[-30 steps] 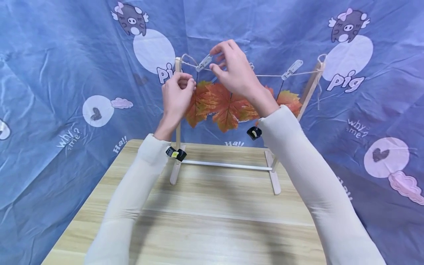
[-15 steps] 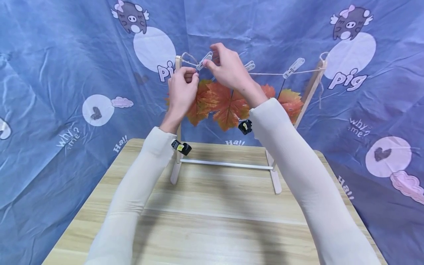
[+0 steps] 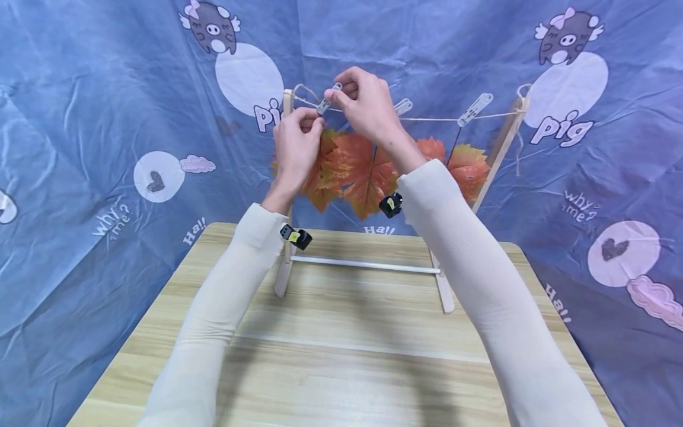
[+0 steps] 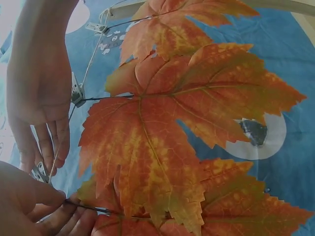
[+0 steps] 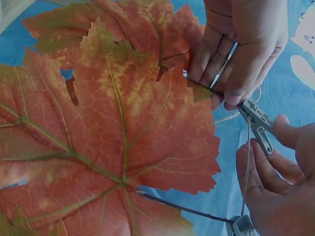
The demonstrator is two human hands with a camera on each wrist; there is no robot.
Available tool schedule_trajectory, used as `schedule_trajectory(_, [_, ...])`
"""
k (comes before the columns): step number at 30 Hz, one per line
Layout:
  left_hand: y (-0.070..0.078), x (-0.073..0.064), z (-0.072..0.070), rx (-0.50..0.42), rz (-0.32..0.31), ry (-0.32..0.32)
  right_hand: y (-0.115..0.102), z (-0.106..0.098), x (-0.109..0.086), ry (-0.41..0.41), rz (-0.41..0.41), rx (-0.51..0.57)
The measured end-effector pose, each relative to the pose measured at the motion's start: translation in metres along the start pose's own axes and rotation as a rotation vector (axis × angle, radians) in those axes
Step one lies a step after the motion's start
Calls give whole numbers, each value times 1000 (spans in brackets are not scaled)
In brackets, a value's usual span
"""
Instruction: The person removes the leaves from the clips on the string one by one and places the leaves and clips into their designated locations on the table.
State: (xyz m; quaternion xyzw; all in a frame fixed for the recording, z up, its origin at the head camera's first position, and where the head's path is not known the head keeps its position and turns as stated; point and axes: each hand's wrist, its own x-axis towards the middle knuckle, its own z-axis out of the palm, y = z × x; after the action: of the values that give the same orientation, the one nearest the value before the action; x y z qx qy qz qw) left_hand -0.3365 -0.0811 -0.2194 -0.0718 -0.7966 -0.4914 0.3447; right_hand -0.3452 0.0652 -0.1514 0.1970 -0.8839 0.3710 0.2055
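In the head view, my left hand [image 3: 296, 142] is raised just under the leftmost clothespin [image 3: 325, 102] on the string. Its thumb and fingers pinch the dark stem [image 5: 202, 87] of an orange artificial maple leaf [image 5: 142, 29], close to the pin's tip. My right hand [image 3: 368, 104] comes in from the right and grips the handle end of that grey clothespin, thumb on one leg and fingers at the other. More orange leaves [image 4: 142, 123] hang beside it; a second clothespin [image 4: 77, 91] holds a stem on the string.
The string [image 3: 434, 119] is tied between two wooden posts [image 3: 498, 151], joined low down by a white rod [image 3: 368, 264]. A third clothespin [image 3: 475, 110] with a leaf hangs near the right post. The stand rests on a wooden table [image 3: 341, 367] before a blue printed cloth [image 3: 133, 89].
My right hand has come down and left from beside the leftmost clothespin and taken hold of its handles. My left hand has moved slightly up and right, bringing the leaf stem to the pin's tip.
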Motion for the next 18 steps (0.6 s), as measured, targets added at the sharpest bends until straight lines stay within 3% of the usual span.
schedule_trajectory(18, [-2, 0, -4, -2, -7, 3, -3, 1, -7, 91, -50, 140])
